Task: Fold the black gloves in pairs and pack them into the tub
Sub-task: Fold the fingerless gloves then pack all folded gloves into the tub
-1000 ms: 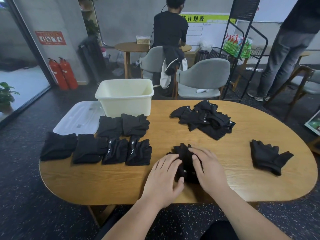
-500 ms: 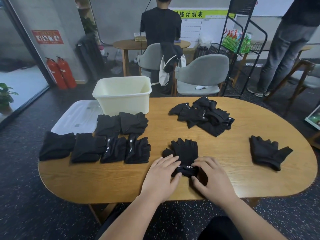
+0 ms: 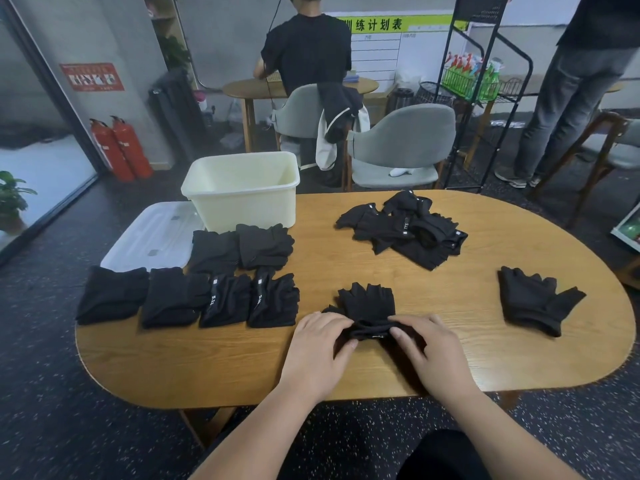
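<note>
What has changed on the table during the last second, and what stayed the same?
The left hand and right hand slid back toward the person, off the glove pair to its cuff end, which they now grip and bunch; its far end is uncovered. The folded pairs, loose pile, lone gloves and tub did not move.

Cuff of glove pair (image 3: 367, 303) partly beneath left hand (image 3: 317, 351) and right hand (image 3: 434, 355); tub (image 3: 242, 206) bottom behind its near wall.

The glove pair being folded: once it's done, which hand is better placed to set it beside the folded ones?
Probably the left hand. Both hands pinch the glove pair, but the folded pairs and the tub lie on its side; the right hand would have to cross over.
</note>
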Action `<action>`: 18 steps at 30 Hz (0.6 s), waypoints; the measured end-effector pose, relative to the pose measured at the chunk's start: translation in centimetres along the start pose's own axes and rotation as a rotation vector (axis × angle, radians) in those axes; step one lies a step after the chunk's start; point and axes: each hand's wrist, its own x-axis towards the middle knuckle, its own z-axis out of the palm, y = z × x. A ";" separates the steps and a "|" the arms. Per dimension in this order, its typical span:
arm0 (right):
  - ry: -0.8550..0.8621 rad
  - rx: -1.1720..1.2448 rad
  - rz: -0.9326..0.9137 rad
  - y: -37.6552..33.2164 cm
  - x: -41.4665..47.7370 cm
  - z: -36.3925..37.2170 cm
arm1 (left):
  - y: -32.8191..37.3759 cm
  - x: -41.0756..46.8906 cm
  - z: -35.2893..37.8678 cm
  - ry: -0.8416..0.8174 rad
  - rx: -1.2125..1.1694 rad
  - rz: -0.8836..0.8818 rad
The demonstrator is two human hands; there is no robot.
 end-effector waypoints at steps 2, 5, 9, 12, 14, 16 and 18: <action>0.007 0.085 0.060 -0.3 -0.1 -0.3 | 0.0 -0.1 0.0 0.023 -0.008 -0.024; -0.022 0.184 0.139 -0.5 -0.1 -0.6 | 0.0 -0.2 -0.2 0.023 -0.056 -0.105; -0.101 0.229 0.179 -0.6 0.4 -0.8 | 0.2 -0.3 -0.5 0.047 -0.153 -0.209; -0.122 0.312 0.230 -0.9 0.9 -0.9 | 0.2 -0.3 -0.5 0.055 -0.205 -0.234; -0.095 0.328 0.269 -1.3 1.2 -0.7 | 0.2 -0.4 -0.6 0.042 -0.219 -0.228; -0.055 0.342 0.301 -1.7 1.3 -0.5 | 0.2 -0.4 -0.6 0.037 -0.213 -0.218; -0.030 0.366 0.307 -2.0 1.1 -0.3 | 0.3 -0.5 -0.6 0.051 -0.204 -0.205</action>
